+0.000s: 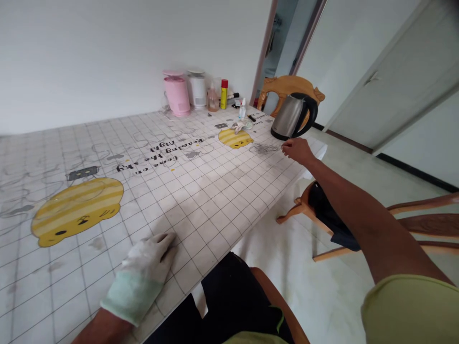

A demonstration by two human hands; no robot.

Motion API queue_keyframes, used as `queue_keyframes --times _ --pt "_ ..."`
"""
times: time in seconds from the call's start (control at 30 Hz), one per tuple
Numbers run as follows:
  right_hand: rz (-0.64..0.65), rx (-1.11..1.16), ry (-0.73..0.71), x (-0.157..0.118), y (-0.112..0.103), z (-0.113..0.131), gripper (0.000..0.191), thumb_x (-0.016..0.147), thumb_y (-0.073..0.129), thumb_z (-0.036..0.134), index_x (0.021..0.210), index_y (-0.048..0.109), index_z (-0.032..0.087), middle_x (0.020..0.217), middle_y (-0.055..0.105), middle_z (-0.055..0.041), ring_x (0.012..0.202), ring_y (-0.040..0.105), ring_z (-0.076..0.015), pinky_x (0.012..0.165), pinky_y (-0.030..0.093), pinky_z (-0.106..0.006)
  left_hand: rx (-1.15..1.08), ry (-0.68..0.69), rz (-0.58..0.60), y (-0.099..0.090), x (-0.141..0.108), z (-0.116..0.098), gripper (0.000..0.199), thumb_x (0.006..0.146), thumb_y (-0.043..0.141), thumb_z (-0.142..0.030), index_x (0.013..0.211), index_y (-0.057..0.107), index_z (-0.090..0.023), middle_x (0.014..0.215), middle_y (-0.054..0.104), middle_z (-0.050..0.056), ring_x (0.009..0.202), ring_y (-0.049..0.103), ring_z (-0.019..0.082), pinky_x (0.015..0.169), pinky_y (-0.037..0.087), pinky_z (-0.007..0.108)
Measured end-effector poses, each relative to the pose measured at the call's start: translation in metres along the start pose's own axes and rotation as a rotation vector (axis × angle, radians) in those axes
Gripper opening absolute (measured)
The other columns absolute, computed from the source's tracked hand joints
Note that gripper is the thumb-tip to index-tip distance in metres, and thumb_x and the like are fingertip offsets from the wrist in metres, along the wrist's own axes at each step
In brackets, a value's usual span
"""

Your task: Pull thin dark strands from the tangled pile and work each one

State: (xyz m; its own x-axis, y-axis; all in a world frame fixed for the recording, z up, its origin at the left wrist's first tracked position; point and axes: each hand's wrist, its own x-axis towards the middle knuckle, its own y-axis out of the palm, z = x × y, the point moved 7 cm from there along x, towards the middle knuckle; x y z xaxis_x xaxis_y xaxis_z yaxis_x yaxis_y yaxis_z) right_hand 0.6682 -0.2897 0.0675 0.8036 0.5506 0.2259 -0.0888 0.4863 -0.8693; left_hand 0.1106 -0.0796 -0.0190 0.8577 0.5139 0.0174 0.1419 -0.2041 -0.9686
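My left hand (pixel 148 260), in a white glove with a pale green cuff, lies on the tabletop near its front edge. Its fingers rest on the checked cloth, with nothing visible in them. Stretched out to the far right end, my bare right hand (pixel 297 149) has its fingers pinched together at the edge of a tangle of thin grey wire (pixel 266 148). The exact grip is too small to see clearly. Just behind that hand stands a steel electric kettle (pixel 289 117) with a black handle. A crumpled white glove (pixel 242 125) lies beyond the tangle.
The table (pixel 201 200) has a checked cloth with yellow bear prints. Along the wall stand a pink container (pixel 177 94), a white container (pixel 197 90), a spray bottle (pixel 213 99) and a yellow can (pixel 224 94). Wooden chairs are at the far end (pixel 292 83) and right (pixel 426 224).
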Motion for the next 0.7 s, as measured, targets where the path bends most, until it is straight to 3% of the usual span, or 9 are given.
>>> queue_keyframes --times 0.1,0.2,0.37,0.53,0.7 --pt "0.009 0.137 0.08 0.002 -0.007 0.006 0.012 0.091 0.071 0.018 0.083 0.077 0.011 0.073 0.074 -0.0078 0.056 0.063 -0.0127 0.056 0.053 -0.024 -0.026 0.024 -0.023 0.003 0.001 0.003 0.049 0.104 0.043 -0.042 0.13 0.077 -0.018 0.131 0.076 0.013 0.119 0.068 0.034 0.104 0.053 0.045" --pt "0.02 0.272 0.104 0.005 -0.009 0.012 0.013 0.087 0.08 0.016 0.076 0.074 0.012 0.069 0.072 -0.0082 0.054 0.061 -0.0129 0.051 0.054 -0.024 -0.009 0.038 -0.043 0.003 0.001 0.003 0.049 0.105 0.041 -0.042 0.128 0.078 -0.019 0.13 0.076 0.013 0.118 0.069 0.034 0.104 0.053 0.045" --pt "0.021 0.397 0.117 0.009 -0.008 0.007 0.011 0.085 0.082 0.013 0.077 0.075 0.013 0.067 0.069 -0.006 0.06 0.061 -0.0133 0.049 0.052 -0.02 -0.031 0.03 -0.047 0.001 0.001 0.002 0.045 0.105 0.041 -0.04 0.126 0.078 -0.024 0.13 0.077 0.01 0.119 0.069 0.031 0.105 0.054 0.044" --pt "0.039 0.537 0.118 0.013 -0.007 -0.003 0.013 0.087 0.082 0.016 0.082 0.071 0.013 0.084 0.076 -0.0103 0.062 0.066 -0.013 0.05 0.053 -0.02 -0.025 0.035 -0.066 -0.002 0.002 0.002 0.043 0.103 0.044 -0.038 0.124 0.079 -0.024 0.127 0.078 0.01 0.116 0.071 0.03 0.103 0.055 0.042" --pt "-0.015 0.524 0.103 0.022 -0.008 -0.006 0.015 0.089 0.079 0.014 0.08 0.067 0.014 0.085 0.076 -0.0116 0.061 0.067 -0.0134 0.051 0.053 -0.022 -0.016 0.013 -0.107 -0.011 0.0 0.002 0.044 0.101 0.046 -0.039 0.122 0.081 -0.023 0.121 0.08 0.01 0.113 0.073 0.03 0.102 0.058 0.042"
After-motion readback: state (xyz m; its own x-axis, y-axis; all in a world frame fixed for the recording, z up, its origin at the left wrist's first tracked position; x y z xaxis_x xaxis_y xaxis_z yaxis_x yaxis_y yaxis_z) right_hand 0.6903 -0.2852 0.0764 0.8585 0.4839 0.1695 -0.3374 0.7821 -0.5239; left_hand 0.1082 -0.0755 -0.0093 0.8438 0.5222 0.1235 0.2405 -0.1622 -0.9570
